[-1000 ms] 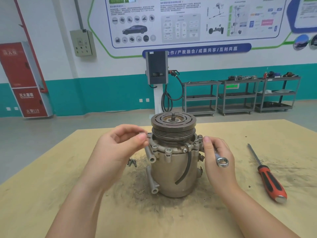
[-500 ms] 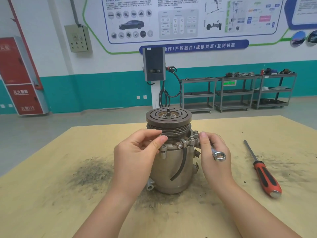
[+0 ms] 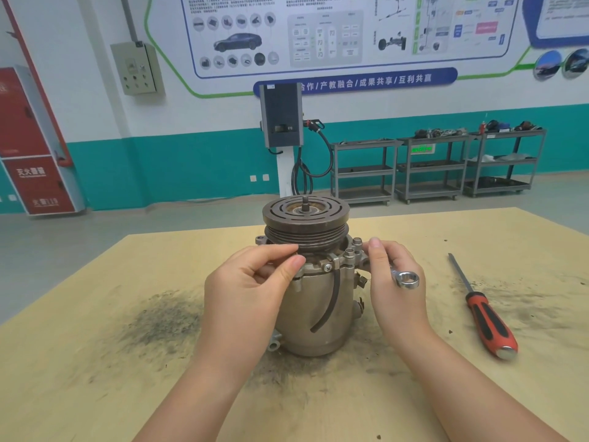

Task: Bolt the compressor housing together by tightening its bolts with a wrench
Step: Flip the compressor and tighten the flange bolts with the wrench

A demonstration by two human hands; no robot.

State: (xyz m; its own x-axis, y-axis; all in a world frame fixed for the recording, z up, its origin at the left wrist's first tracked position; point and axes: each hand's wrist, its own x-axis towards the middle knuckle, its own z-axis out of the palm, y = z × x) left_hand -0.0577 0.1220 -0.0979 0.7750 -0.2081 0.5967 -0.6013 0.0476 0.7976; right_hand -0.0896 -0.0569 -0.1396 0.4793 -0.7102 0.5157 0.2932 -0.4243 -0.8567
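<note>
The compressor housing (image 3: pixel 315 314) stood upright near the middle of the tan surface (image 3: pixel 95 362), its grooved pulley (image 3: pixel 306 218) on top and a black hose (image 3: pixel 333 301) curving down its front. We saw dark grime smeared on the surface around its base and off to the left. Our left hand (image 3: pixel 245 295) sat against the housing's left flank, thumb and forefinger curled together at the flange just under the pulley; what they pinched there was too small for us to make out. Our right hand (image 3: pixel 395 291) was at the flange's right side, fingers wrapped round a wrench (image 3: pixel 404 279) whose ring end stuck out to the right, free of any bolt. To the right, well apart from the housing, a red-and-black screwdriver (image 3: pixel 484 317) lay flat on the surface. Several bolts (image 3: pixel 348 252) stood up around the flange between our two hands.
</note>
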